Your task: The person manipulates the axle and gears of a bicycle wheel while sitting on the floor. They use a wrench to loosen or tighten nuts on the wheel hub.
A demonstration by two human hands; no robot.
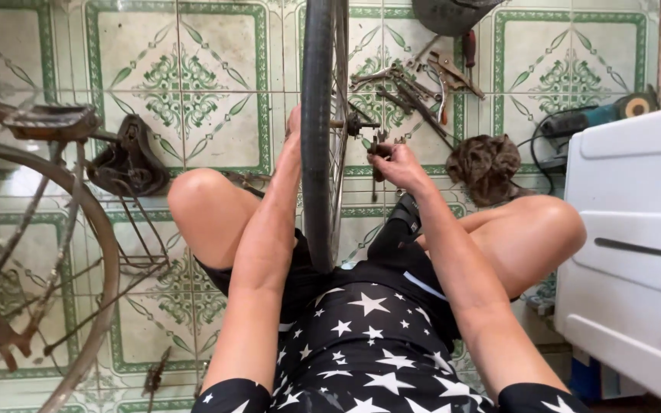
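A bicycle wheel (317,130) stands upright on its black tyre between the person's bare knees, seen edge-on, its hub axle (355,124) sticking out toward the right hand (396,162). That right hand is closed around a small dark tool (377,157) (a spanner, by the look of it, though it is too small to tell for sure), held just below and beside the axle. The left hand (294,128) sits on the far side of the tyre, pressed against it; the tyre hides its fingers, so whether it grips or rests open cannot be told.

Just beyond the right hand, a scatter of rusty hand tools (415,84) lies on the green-patterned tiled floor (193,84), and a crumpled brown rag (486,164) lies just to its right. Further right stand a blue power tool (598,116) and a white plastic case (636,245). Well to the left of the left hand lie a worn black saddle (126,162) and a rusty bicycle frame with its wheel (55,252).
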